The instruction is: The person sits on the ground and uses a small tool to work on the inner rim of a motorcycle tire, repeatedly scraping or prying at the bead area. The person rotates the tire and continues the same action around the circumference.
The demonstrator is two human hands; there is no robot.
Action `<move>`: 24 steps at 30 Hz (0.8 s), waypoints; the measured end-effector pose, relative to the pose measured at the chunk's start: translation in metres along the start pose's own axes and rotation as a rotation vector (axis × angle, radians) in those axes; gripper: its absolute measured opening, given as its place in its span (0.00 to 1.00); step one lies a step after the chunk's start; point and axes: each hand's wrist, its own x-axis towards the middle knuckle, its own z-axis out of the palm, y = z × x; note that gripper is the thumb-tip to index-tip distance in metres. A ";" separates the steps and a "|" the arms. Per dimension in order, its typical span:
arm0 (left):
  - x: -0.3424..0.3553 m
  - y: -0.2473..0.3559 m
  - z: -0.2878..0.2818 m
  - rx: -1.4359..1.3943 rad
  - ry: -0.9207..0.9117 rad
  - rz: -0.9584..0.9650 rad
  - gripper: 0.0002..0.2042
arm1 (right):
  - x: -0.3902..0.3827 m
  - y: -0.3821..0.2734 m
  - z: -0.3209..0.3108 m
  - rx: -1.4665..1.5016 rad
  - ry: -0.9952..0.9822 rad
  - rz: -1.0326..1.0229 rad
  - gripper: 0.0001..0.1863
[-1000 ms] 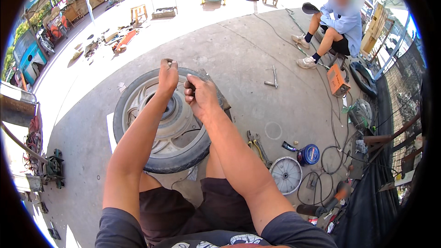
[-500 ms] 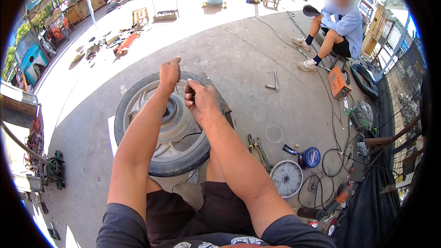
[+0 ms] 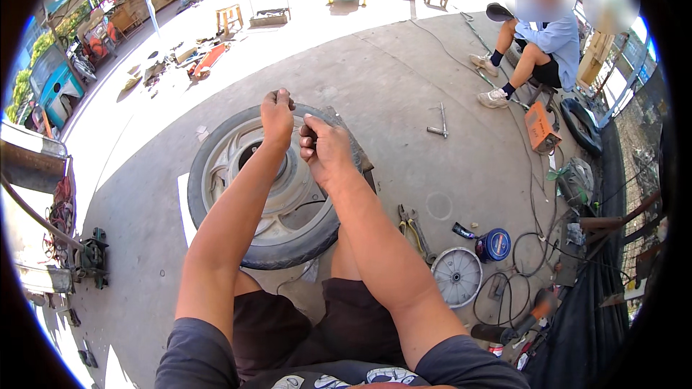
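Observation:
A spoked wheel with a black tyre point(image 3: 292, 256) lies flat on the ground in front of my knees, its pale metal hub facing up. Over its far side, my left hand point(image 3: 277, 121) is closed, fingers curled and thumb side up. Just to its right and slightly nearer me is my right hand point(image 3: 326, 150), also closed, the thumb pressed on the bent fingers. The two hands are close together but apart. Whatever they pinch is too small or too hidden to make out. My forearms cover part of the wheel's rim and spokes.
Right of the wheel lie pliers point(image 3: 412, 234), a round metal cover point(image 3: 457, 277), a blue tub point(image 3: 494, 245) and tangled black cable point(image 3: 522, 274). Farther off are a T-shaped wrench point(image 3: 441, 126) and an orange box-shaped machine point(image 3: 542, 128). A seated person point(image 3: 551, 43) is at the far right.
The whole view has shifted slightly, moving the scene to the right. Both hands stay closed above the wheel; the left has turned a little, its fingers curled tighter.

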 end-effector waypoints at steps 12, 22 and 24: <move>0.021 0.019 -0.005 -0.091 -0.240 -0.215 0.17 | 0.001 -0.005 -0.001 0.021 0.016 0.007 0.06; 0.012 0.005 -0.006 0.067 -0.099 0.000 0.15 | -0.001 -0.005 0.003 -0.002 -0.002 0.012 0.06; 0.009 0.003 -0.005 0.046 -0.077 -0.012 0.16 | 0.000 -0.004 0.001 0.008 0.007 0.008 0.06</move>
